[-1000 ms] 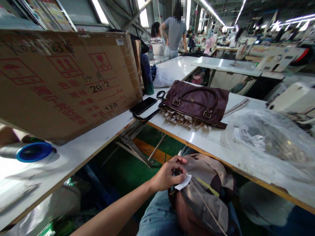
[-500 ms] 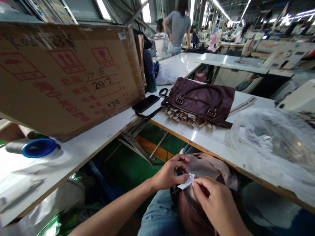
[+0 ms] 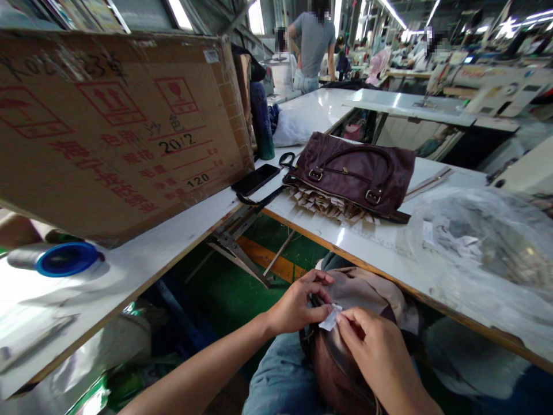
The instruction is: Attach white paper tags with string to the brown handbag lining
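Note:
On my lap lies a brown leather bag (image 3: 334, 369) with its pale lining (image 3: 367, 291) showing. A small piece of white paper (image 3: 330, 318) is pinched between both hands over the bag. My left hand (image 3: 302, 305) grips the paper's left side between thumb and fingers. From the right, my right hand (image 3: 371, 340) holds the other edge with thumb and forefinger. What is printed on the paper, if anything, is too small to read. Beyond my hands, a dark maroon handbag (image 3: 358, 170) lies on the white table, with paper stuffing poking out of its open zip.
A big cardboard box (image 3: 121, 138) stands on the left table, near a thread cone (image 3: 64, 259) and a phone (image 3: 256, 179). At the right lies a clear plastic bag (image 3: 484, 248) of small items. Sewing machines (image 3: 496, 86) and a person in grey (image 3: 313, 43) are farther back.
The white paper has changed shape between my fingers, looking shorter and more crumpled or folded. Both hands stay in nearly the same place. The view has shifted slightly.

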### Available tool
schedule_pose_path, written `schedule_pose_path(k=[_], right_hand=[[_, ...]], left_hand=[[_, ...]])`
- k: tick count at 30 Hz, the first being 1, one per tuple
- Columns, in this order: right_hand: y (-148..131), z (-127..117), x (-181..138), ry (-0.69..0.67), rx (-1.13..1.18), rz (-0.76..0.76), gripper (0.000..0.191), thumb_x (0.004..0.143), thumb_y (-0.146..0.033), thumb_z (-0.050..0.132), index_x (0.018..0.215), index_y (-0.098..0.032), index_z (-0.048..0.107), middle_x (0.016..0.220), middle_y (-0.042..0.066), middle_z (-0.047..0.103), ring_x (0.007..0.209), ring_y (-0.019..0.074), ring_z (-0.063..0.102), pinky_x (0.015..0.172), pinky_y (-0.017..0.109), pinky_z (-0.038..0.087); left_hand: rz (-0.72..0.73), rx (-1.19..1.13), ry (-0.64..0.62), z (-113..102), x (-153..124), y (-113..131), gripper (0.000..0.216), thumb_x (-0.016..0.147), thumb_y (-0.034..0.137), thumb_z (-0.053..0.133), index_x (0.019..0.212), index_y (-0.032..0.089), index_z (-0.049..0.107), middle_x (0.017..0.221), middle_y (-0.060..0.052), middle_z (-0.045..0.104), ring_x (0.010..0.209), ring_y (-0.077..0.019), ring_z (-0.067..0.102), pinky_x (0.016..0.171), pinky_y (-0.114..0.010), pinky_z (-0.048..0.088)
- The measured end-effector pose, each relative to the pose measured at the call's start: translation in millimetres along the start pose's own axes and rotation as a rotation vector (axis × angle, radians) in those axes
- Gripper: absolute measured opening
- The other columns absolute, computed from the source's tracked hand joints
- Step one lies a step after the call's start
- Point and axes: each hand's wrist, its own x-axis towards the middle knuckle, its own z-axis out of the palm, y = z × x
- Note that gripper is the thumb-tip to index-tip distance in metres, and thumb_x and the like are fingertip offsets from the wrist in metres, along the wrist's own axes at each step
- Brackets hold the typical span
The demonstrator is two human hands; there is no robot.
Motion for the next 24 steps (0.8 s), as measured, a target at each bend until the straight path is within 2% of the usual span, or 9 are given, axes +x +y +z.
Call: schedule_pose_path(k=[8, 16, 24], right_hand=[[-8, 6, -1, 0.015, -0.111, 0.000, 0.024, 0.091, -0.023, 0.042, 0.070, -0.021, 0.054, 0.064, 0.000, 0.062, 0.059, 0.0176, 0.061, 0.057, 0.028, 0.032], [-12, 18, -3, 0.168, -0.141, 0.014, 0.029, 0.092, -0.024, 0.035, 0.070, -0.021, 0.053, 0.061, 0.003, 0.063, 0.056, 0.0189, 0.063, 0.052, 0.027, 0.032], [-11, 31, -3, 0.247, -0.179, 0.027, 0.029, 0.090, -0.024, 0.036, 0.067, -0.020, 0.053, 0.058, 0.001, 0.061, 0.053, 0.0173, 0.062, 0.051, 0.026, 0.033]], left_hand=[[0.098, 0.084, 0.142, 7, -4, 6, 0.007, 0.070, 0.009, 0.066, 0.074, 0.014, 0.067, 0.113, -0.011, 0.052, 0.108, -0.0217, 0.052, 0.091, -0.030, 0.044], [0.207, 0.139, 0.215, 15, -8, 7, 0.009, 0.071, 0.006, 0.063, 0.072, 0.014, 0.063, 0.111, -0.010, 0.050, 0.104, -0.0205, 0.052, 0.091, -0.032, 0.044], [0.249, 0.208, 0.365, 30, -13, -4, 0.013, 0.071, 0.003, 0.060, 0.072, 0.016, 0.058, 0.107, -0.009, 0.049, 0.104, -0.0215, 0.051, 0.087, -0.034, 0.045]])
